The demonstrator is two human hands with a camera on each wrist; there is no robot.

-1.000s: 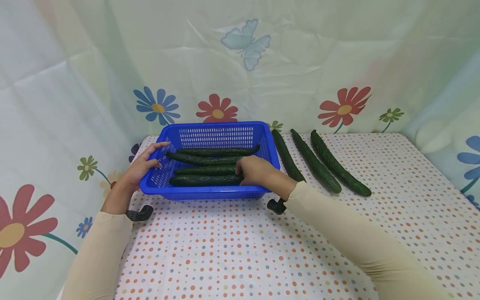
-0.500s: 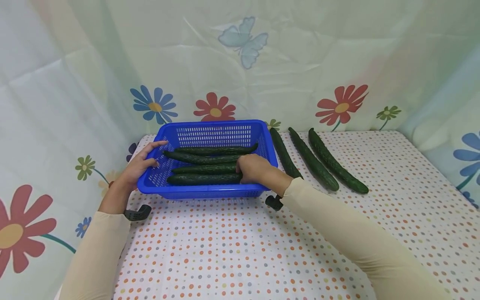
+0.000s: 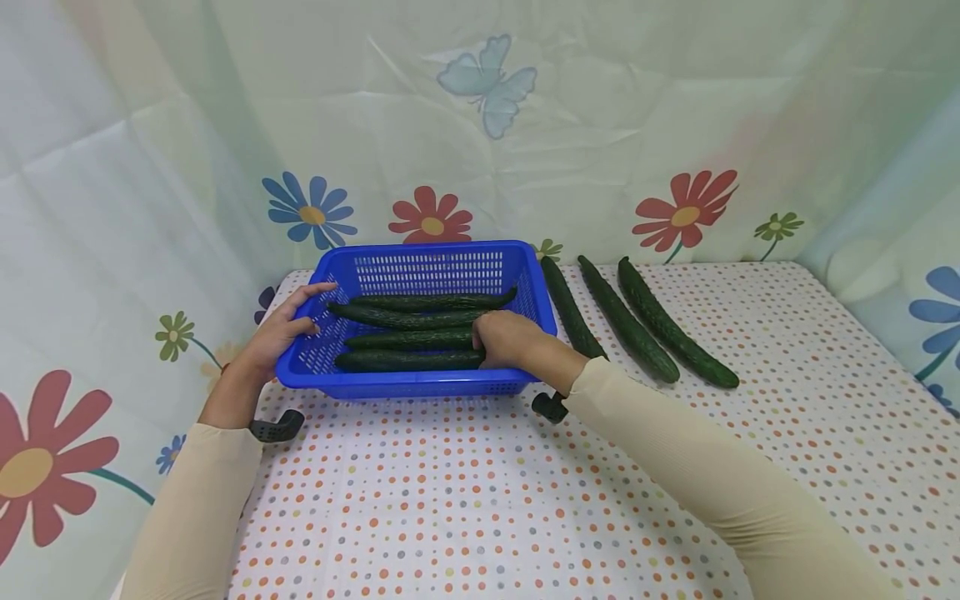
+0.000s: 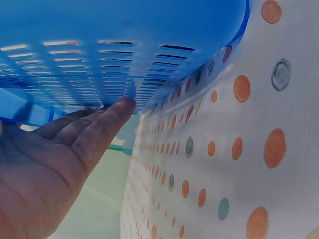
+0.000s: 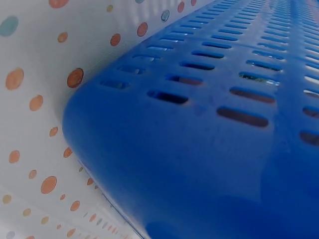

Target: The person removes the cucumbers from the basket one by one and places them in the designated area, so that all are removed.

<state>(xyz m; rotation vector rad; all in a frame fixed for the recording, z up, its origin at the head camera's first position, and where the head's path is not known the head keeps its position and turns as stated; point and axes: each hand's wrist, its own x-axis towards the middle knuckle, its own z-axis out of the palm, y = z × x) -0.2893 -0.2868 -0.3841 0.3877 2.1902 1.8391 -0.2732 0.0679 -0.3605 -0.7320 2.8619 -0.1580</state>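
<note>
A blue plastic basket with slotted walls stands on the table. Inside lie several long green cucumbers, placed crosswise. My left hand holds the basket's left side, thumb over the rim. In the left wrist view the fingers lie against the slotted outer wall. My right hand reaches into the right part of the basket, its curled fingers gripping the front cucumber near its right end. It also covers the right end of the second cucumber. Only the basket's outer wall shows in the right wrist view; that hand's fingertips are hidden.
Three more cucumbers lie on the table to the right of the basket: a near one, a middle one and an outer one. The dotted tablecloth covers the table. A flowered curtain hangs close behind.
The view shifts slightly. Both hands, the basket and the cucumbers keep their places relative to each other.
</note>
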